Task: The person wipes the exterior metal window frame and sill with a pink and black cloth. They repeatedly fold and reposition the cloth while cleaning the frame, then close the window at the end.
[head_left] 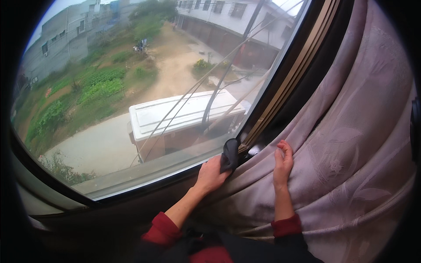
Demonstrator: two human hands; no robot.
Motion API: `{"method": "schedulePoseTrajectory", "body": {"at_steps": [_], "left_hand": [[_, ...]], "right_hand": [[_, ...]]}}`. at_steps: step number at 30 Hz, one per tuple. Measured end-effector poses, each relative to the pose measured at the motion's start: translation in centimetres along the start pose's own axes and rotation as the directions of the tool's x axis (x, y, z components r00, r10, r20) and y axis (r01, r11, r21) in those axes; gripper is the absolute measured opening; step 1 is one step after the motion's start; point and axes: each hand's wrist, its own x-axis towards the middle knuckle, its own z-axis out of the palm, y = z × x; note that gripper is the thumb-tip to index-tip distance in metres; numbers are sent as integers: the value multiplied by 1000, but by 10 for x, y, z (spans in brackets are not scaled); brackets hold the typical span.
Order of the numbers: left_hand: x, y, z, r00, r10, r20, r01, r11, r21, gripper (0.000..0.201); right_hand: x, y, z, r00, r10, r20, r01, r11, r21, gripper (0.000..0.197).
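My left hand [209,175] is closed around a bunched dark grey cloth [230,153] at the lower right corner of the window. The cloth sits against the bottom of the bronze-coloured window frame [287,85], beside the glass pane [175,151]. To the right, my right hand [283,164] rests against the pale mauve curtain [340,149]. Its fingers are loosely bent and the thumb stands apart, with nothing seen between them. A small shiny spot shows between the hands by the frame corner; what it is, I cannot make out.
Curtain folds hang over the whole right side and run below both hands. A dark sill [144,199] borders the glass. Outside are a white-roofed vehicle [186,111], several cables, green garden plots [103,85], a dirt path and buildings [237,15].
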Motion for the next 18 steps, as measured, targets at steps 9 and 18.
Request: {"method": "schedulePoseTrajectory", "body": {"at_steps": [9, 18], "left_hand": [[84, 8, 100, 986, -117, -121, 132, 984, 119, 53], [100, 4, 147, 944, -26, -328, -2, 996, -86, 47]], "right_hand": [[-13, -5, -17, 995, -8, 101, 9, 1000, -14, 27], [-2, 4, -30, 981, -13, 194, 15, 1000, -8, 26]]}}
